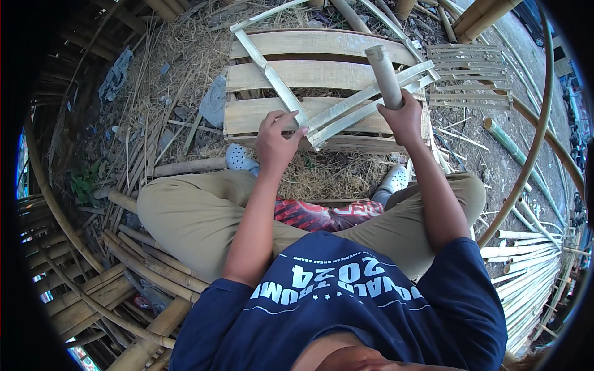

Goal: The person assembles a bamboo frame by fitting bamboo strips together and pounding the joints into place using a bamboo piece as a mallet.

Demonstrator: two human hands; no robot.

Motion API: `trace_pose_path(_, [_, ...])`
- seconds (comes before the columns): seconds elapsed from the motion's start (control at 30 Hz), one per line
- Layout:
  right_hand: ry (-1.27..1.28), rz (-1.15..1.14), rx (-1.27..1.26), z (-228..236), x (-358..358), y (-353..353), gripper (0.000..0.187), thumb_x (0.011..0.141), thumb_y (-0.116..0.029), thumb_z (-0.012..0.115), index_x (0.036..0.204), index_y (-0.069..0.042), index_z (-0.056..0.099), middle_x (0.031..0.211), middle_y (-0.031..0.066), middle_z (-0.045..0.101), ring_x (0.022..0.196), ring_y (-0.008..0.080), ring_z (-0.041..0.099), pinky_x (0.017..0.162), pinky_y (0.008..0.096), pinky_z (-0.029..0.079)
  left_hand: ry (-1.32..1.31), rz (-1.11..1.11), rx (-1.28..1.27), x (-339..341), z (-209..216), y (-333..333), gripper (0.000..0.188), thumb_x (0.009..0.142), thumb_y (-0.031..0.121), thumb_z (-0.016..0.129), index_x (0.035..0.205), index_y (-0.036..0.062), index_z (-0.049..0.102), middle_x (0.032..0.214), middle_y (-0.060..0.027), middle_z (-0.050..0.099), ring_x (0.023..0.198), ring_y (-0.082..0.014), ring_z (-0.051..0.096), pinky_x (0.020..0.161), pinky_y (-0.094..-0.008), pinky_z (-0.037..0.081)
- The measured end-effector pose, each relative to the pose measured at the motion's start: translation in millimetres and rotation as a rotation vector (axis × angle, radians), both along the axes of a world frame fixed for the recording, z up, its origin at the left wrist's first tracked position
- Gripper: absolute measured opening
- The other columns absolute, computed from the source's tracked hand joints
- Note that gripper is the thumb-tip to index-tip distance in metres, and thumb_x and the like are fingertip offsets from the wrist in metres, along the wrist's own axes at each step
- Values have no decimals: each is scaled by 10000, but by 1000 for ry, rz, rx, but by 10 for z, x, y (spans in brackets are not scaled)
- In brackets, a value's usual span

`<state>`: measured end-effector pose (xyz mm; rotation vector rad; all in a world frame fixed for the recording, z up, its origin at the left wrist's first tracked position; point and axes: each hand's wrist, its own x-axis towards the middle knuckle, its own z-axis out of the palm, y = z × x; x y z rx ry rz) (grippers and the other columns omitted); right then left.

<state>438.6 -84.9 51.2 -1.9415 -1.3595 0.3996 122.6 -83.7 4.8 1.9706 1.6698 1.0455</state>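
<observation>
A frame of split bamboo strips [272,80] lies on a low slatted wooden bench in front of me. Two of its strips run side by side from the near corner [315,141] toward the right. Beside that corner is my left hand [276,141], thumb and forefinger apart, their tips at the strip's edge. My right hand [405,117] is closed around the lower end of a short, thick round stick [385,77]. The stick stands tilted above the right part of the strips.
The bench [260,114] has broad, pale slats with gaps. A small slatted bamboo panel [467,77] lies to its right. Bamboo poles [516,145] and bundled strips [526,272] lie farther right. Straw and dry stalks [179,93] cover ground at left. Curved bamboo [535,148] arcs upward at right.
</observation>
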Motion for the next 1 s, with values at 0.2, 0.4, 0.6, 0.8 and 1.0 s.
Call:
trace_pose_path(0.2, [36, 250, -238, 79, -354, -463, 499, 802, -281, 874, 1155, 22, 696, 961, 220, 748, 892, 330, 738, 818, 443, 563, 67, -273, 181, -133, -119, 59, 255, 808, 278, 876, 1043, 181, 855, 1159, -27, 749, 1209, -277, 640, 1051, -469, 445])
trace_pose_path(0.4, [54, 358, -353, 70, -529, -696, 516, 787, -310, 868, 1147, 17, 695, 980, 258, 750, 937, 414, 747, 826, 488, 563, 47, -278, 163, -120, -227, 115, 205, 838, 238, 866, 1030, 170, 850, 1221, -24, 755, 1321, -285, 615, 1190, -559, 329])
trace_pose_path(0.6, [46, 411, -366, 24, -555, -699, 537, 799, -335, 881, 1159, 19, 696, 972, 245, 746, 916, 395, 745, 831, 453, 558, -5, -297, 91, -147, -309, 133, 208, 829, 213, 876, 1025, 155, 841, 1246, -27, 763, 1398, -293, 589, 1251, -633, 242])
trace_pose_path(0.8, [52, 432, -368, 52, -571, -692, 551, 788, -332, 893, 1163, 21, 698, 981, 247, 747, 933, 397, 745, 846, 462, 558, -13, -307, 99, -179, -286, 166, 222, 817, 214, 880, 1026, 150, 839, 1305, -36, 743, 1419, -302, 568, 1257, -625, 257])
trace_pose_path(1.0, [-13, 454, -426, 31, -581, -697, 550, 783, -336, 888, 1157, 21, 700, 983, 254, 745, 937, 417, 737, 852, 466, 555, 4, -327, 61, -250, -209, 198, 238, 775, 259, 900, 985, 163, 840, 1358, -41, 722, 1429, -304, 554, 1258, -568, 290])
